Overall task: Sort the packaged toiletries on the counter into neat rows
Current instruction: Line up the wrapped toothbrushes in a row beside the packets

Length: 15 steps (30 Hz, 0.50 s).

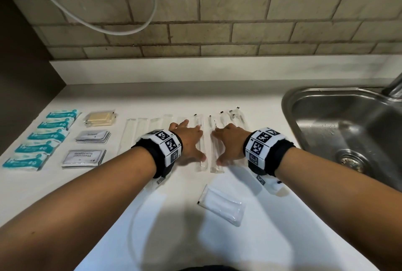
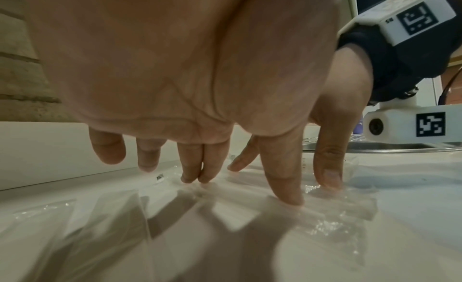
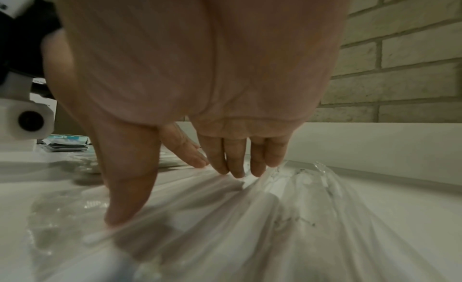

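White counter left of the sink reads mostly sorted to me: teal packs and sachets ranked farthest from it, my left hand and right hand flat, fingers spread, on the clear sleeves, one white packet loose.

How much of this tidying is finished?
Mostly done: teal packs lie in a column, sachets in stacks. In hand: left hand and right hand press flat on the clear sleeves, straightening them. Left: one white packet lying askew nearer the person.
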Available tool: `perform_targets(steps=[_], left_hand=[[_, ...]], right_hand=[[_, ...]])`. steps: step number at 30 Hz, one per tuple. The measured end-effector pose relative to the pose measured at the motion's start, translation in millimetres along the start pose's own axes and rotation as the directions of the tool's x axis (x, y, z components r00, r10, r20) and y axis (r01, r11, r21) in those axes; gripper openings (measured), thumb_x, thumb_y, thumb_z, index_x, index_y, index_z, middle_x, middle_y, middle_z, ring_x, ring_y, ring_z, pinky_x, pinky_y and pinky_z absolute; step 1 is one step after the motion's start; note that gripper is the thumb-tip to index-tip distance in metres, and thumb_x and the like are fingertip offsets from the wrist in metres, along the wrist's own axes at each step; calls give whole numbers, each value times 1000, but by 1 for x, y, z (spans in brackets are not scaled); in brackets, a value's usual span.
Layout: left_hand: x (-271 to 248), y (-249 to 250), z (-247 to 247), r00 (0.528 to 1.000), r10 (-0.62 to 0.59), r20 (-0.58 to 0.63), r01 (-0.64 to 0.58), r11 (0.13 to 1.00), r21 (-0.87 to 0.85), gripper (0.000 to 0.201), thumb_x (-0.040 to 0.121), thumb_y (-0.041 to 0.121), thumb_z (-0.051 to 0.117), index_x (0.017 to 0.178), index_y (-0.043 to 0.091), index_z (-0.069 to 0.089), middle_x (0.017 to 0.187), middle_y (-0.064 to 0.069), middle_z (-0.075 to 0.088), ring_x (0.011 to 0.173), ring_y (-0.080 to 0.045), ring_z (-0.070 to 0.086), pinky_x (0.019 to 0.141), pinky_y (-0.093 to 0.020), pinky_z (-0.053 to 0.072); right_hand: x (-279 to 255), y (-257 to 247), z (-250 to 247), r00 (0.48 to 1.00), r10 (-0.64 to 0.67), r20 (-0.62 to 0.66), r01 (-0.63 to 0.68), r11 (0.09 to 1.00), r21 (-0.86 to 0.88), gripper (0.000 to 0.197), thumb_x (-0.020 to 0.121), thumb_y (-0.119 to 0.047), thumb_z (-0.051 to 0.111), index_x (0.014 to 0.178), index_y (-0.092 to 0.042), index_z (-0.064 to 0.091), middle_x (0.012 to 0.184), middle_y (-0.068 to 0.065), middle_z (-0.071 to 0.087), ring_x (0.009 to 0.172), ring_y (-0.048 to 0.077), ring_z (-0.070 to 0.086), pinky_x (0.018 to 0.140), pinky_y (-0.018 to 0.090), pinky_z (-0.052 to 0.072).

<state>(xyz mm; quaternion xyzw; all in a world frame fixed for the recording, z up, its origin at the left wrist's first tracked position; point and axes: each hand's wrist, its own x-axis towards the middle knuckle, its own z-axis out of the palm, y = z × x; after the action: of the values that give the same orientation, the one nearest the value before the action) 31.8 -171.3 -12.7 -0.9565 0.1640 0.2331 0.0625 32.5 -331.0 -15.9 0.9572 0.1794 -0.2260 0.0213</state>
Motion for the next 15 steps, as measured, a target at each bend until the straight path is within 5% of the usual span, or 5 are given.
perform_targets(steps=[15], left_hand=[[2, 1, -2, 1000, 7, 10, -7, 1000, -28, 89, 82, 67, 55, 151, 21, 25, 163, 5, 10, 150, -26, -2, 117, -50, 3]], right_hand=[[2, 5, 2, 999, -17, -32, 18, 999, 31, 86, 69, -43, 74, 142, -15, 39, 145, 4, 43, 134, 25, 34, 106, 44, 41]])
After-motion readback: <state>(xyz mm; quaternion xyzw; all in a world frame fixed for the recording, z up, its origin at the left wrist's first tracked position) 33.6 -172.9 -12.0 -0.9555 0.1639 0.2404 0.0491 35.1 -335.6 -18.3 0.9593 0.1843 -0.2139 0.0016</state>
